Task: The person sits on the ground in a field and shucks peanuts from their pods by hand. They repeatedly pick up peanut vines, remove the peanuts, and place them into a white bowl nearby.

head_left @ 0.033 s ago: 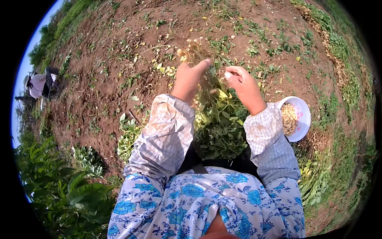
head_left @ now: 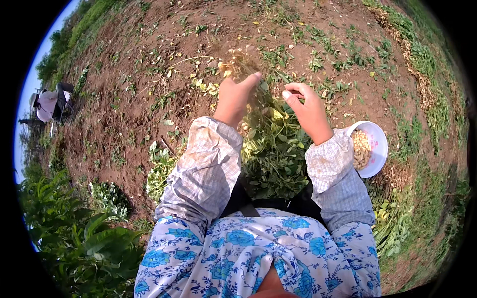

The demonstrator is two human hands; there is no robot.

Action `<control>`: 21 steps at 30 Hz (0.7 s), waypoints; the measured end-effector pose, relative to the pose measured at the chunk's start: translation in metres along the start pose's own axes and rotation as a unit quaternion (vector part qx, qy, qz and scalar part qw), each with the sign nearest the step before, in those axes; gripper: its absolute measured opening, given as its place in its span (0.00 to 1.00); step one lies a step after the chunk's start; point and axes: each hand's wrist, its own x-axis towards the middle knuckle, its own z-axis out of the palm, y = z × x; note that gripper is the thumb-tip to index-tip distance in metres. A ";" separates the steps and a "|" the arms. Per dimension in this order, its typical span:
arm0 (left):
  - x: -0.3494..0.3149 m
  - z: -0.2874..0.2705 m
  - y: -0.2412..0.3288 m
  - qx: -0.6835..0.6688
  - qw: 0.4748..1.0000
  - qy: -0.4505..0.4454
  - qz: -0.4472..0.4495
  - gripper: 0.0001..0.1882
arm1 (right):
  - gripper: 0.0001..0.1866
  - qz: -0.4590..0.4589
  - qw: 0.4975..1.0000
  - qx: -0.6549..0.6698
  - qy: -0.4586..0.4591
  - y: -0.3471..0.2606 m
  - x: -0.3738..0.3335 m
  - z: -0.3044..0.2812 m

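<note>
My left hand [head_left: 233, 99] is closed around the stems of a bunch of peanut plants [head_left: 258, 107]. Their roots, with several pale peanut pods [head_left: 240, 60], stick out beyond my thumb on the far side. The leafy green tops [head_left: 276, 169] hang back toward my lap between my forearms. Just right of the bunch, my right hand [head_left: 309, 110] is apart from the roots, its thumb and fingers drawn together in a pinch. Whatever may be between those fingertips is too small to make out.
A white bucket [head_left: 380, 149] with picked peanuts [head_left: 361, 149] stands tilted beside my right forearm. Pulled plants [head_left: 392, 226] lie behind it. Leafy plants [head_left: 84, 243] grow at near left. Far left, another person [head_left: 49, 104] is low to the brown soil [head_left: 134, 99], strewn with leaves.
My right hand has shifted slightly to the right, away from the bunch. The left hand keeps its hold, barely moved.
</note>
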 end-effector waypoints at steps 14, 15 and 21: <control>-0.001 -0.003 0.004 0.001 0.998 -0.013 0.059 0.17 | 0.19 0.188 0.957 0.191 -0.108 0.021 -0.005 0.049; -0.002 -0.004 0.006 0.002 0.998 -0.018 0.061 0.17 | 0.18 0.266 0.924 0.251 -0.108 0.014 -0.003 0.048; -0.005 -0.005 0.012 0.026 0.998 0.000 0.064 0.16 | 0.14 0.266 0.915 0.297 -0.059 0.007 -0.003 0.055</control>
